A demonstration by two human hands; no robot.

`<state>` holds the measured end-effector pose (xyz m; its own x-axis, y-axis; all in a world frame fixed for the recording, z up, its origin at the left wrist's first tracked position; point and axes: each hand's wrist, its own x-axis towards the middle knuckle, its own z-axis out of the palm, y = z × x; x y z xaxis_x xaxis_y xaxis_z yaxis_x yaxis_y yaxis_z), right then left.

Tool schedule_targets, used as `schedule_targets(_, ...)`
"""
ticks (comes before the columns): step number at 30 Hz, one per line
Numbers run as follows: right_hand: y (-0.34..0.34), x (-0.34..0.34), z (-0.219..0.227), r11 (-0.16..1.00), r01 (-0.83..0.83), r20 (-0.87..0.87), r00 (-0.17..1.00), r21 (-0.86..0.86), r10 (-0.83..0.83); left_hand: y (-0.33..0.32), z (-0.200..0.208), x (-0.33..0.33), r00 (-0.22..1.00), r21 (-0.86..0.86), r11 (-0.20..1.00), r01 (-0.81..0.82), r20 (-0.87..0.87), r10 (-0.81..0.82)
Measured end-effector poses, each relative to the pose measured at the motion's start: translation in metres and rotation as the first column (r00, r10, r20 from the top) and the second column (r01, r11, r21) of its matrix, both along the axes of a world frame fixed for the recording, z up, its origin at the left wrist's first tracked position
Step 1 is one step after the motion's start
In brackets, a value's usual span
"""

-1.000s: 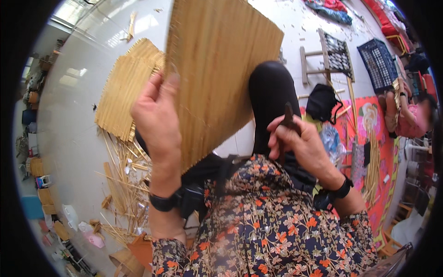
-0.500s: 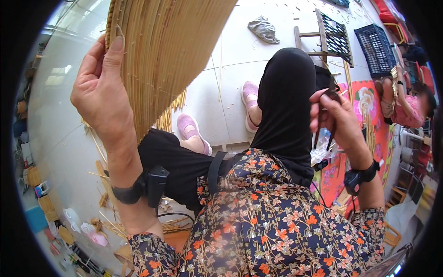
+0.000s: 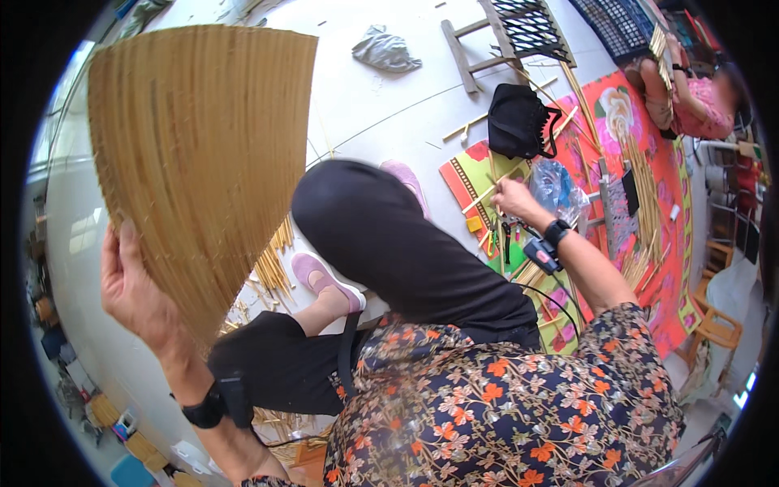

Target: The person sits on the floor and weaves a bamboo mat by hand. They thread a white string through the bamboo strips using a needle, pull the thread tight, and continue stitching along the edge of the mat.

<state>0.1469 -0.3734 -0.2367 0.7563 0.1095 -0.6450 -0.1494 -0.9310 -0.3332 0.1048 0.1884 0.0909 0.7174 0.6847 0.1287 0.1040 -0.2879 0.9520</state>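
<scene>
- A slatted panel (image 3: 207,154) extends beyond the left hand (image 3: 134,280), its edge pinched between thumb and fingers.
- The right hand (image 3: 517,201) has curled fingers; whether they grip anything, I cannot tell.
- Just right of it: a clear plastic bag (image 3: 558,191).
- Beyond it: a black bag (image 3: 516,122).

Glossy white floor tiles (image 3: 349,105) with thin dark joints and pale glare at left; red floral floor mat (image 3: 669,312) at right; black-webbed wooden stool (image 3: 527,28) near the top.
</scene>
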Motion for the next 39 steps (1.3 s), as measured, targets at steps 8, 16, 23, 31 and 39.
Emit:
schedule_targets(8,0.017,-0.072,-0.036,0.994,-0.003,-0.111,0.994,-0.112,-0.01,0.023,0.027,0.026,0.992,0.001,0.998,0.06,-0.114,-0.06)
schedule_targets(16,0.039,-0.021,-0.014,0.959,-0.268,-0.061,0.963,-0.091,0.263,0.018,0.045,0.049,0.984,0.004,1.0,0.029,-0.175,-0.028)
schedule_targets(23,0.097,0.081,-0.08,0.965,0.013,0.294,0.951,0.26,-0.092,0.004,0.051,0.055,0.97,0.044,0.999,-0.016,-0.241,0.027)
schedule_targets(31,0.122,0.072,-0.111,0.999,0.053,0.236,0.971,-0.014,-0.048,-0.001,0.069,0.054,0.947,0.101,0.993,-0.065,-0.306,0.093)
schedule_targets(39,0.096,0.058,-0.132,0.916,0.119,0.2,0.957,0.383,-0.208,-0.015,0.063,0.053,0.943,0.209,0.971,-0.119,-0.281,0.176)
